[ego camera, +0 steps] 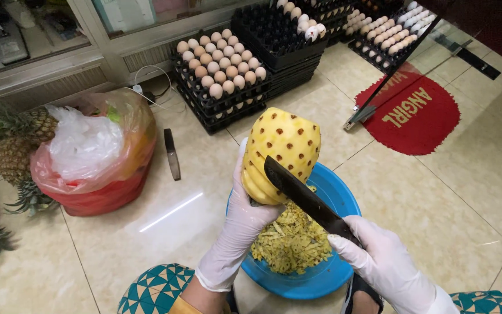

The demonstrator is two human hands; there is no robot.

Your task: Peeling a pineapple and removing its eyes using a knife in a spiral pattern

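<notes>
My left hand [240, 224]: thin white disposable glove, wrinkled, its cuff ending partway up my forearm; a yellow sleeve edge shows below it. My right hand [382, 261]: matching white glove, loose at the wrist. My knees: fabric patterned in teal-and-white triangles.

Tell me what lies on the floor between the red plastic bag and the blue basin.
In the head view, a dark knife-like tool lies on the tiles between the red plastic bag and blue basin.

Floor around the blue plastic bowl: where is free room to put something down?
Bare tiles lie between the blue plastic bowl and the red plastic bag, and right of the bowl below the red mat. Near the black egg trays it is crowded.
</notes>
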